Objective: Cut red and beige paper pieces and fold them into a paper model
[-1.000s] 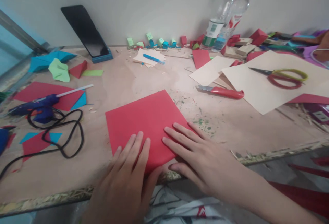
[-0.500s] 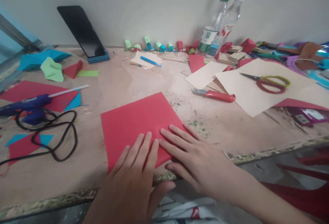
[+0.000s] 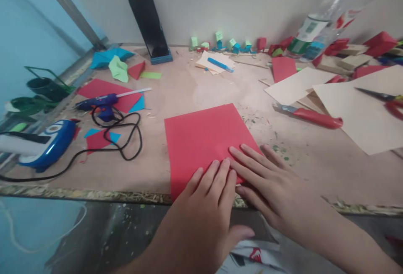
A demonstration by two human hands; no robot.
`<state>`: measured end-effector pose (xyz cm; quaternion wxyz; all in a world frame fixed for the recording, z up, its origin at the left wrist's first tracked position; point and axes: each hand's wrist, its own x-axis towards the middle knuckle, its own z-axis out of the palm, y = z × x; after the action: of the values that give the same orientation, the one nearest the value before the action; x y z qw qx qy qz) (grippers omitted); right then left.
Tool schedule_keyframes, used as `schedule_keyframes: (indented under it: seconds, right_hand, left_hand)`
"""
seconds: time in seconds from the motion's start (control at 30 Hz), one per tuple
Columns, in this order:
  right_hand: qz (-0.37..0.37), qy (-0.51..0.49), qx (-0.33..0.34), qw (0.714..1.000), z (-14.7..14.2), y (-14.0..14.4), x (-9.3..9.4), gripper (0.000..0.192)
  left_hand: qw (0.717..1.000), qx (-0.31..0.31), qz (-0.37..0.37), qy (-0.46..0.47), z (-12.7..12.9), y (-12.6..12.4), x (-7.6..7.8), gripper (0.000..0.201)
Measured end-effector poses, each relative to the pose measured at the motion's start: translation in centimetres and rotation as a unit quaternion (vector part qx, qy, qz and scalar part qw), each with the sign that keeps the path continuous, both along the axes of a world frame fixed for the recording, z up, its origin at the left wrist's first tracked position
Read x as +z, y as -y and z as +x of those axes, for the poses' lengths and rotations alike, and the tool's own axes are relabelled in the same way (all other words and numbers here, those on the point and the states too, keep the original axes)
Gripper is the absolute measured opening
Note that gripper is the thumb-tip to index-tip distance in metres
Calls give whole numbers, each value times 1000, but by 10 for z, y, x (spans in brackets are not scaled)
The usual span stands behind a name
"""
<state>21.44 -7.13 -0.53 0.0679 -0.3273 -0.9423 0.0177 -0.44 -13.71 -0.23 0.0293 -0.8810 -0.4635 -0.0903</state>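
Red sheet [image 3: 201, 135] flat on the bench [image 3: 195, 87], middle, at the near edge. Left hand [image 3: 206, 202] on its near part, right hand [image 3: 270, 181] on its near right part. Both palm-down, fingers extended and resting on the sheet, nothing gripped; fingertips of the two almost meet. Left thumb sticks out right.

Left: blue glue gun [image 3: 100, 103] with white stick, on red paper [image 3: 100, 87]; black cord [image 3: 100, 150] loops about and runs near left across a red-and-blue piece [image 3: 96, 140]. Near left, blue-and-white device [image 3: 59, 144], can't tell what.

Far left: phone [image 3: 149, 26] leaning back in blue stand [image 3: 161, 58]; left of it, blue folded paper [image 3: 110, 57] and crumpled light-green paper [image 3: 119, 69].

Far middle: row of small paper figures [image 3: 219, 36] by the wall; blue pen [image 3: 220, 64] on cream scraps [image 3: 203, 60].

Right: red-handled knife [image 3: 317, 117], blade pointing left; scissors [image 3: 374, 95] on large cream sheet [image 3: 365, 118], handles cut off by frame. Far right: two clear bottles [image 3: 310, 35], tops out of frame.
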Motion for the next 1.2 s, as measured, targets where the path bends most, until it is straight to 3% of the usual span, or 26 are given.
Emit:
schedule_keyframes:
  seconds: [0.2, 0.33, 0.47, 0.53, 0.6, 0.7, 0.73, 0.83, 0.9, 1.03, 1.2]
  right_hand:
    - [35, -26, 28, 999, 5, -4, -9, 47]
    - [26, -33, 30, 999, 6, -5, -13, 50]
    - [22, -38, 19, 999, 4, -5, -11, 49]
    - [19, -35, 13, 999, 2, -4, -9, 48]
    - [16, -29, 1, 999, 1, -4, -6, 47]
    - [20, -19, -14, 1000, -1, -7, -3, 49]
    - [27, -16, -17, 999, -2, -9, -2, 50]
    - [56, -10, -34, 998, -4, -14, -1, 50]
    - [71, -12, -43, 996, -6, -15, -2, 49]
    - [74, -27, -46, 996, -5, -15, -10, 47]
    - [66, -50, -38, 996, 2, -18, -24, 49]
  left_hand:
    - [998, 32, -41, 18, -5, 0, 9, 75]
    - [994, 83, -72, 12, -24, -8, 13, 79]
    - [988, 134, -72, 13, -48, -18, 10, 70]
    - [992, 115, -51, 5, -58, -24, 8, 62]
    - [997, 59, -45, -14, -67, -32, 6, 55]
    - [994, 1, -96, -42, -75, -55, 9, 51]
    - [993, 18, -106, -39, -76, -65, 10, 54]
    - [986, 53, -148, -58, -74, -86, 15, 61]
    - [986, 58, -140, -70, -68, -88, 16, 60]
    - [997, 50, -55, -39, -43, -61, 11, 56]
    - [998, -2, -49, 26, -4, -30, -2, 66]
